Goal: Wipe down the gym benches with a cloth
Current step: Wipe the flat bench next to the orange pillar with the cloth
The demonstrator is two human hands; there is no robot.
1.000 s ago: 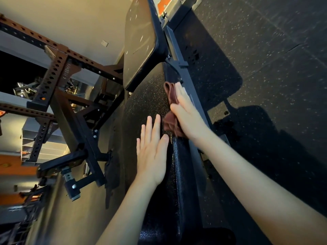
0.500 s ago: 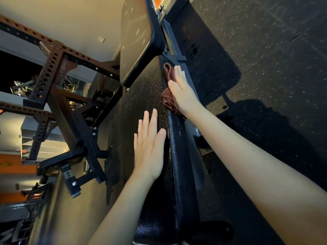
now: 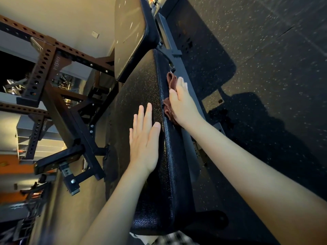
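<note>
So the left hand point(image 3: 144, 144) lies flat, fingers straight, on the black bench pad point(image 3: 138, 89). The right hand point(image 3: 182, 105), fingers straight too, presses the brown cloth point(image 3: 171, 81) onto the pad's side edge, roughly 1 o'clock from the left hand.

My left hand point(image 3: 144, 138) lies flat, fingers straight; my right hand point(image 3: 182, 101) reaches farther forward, fingers extended, palm down.
</note>
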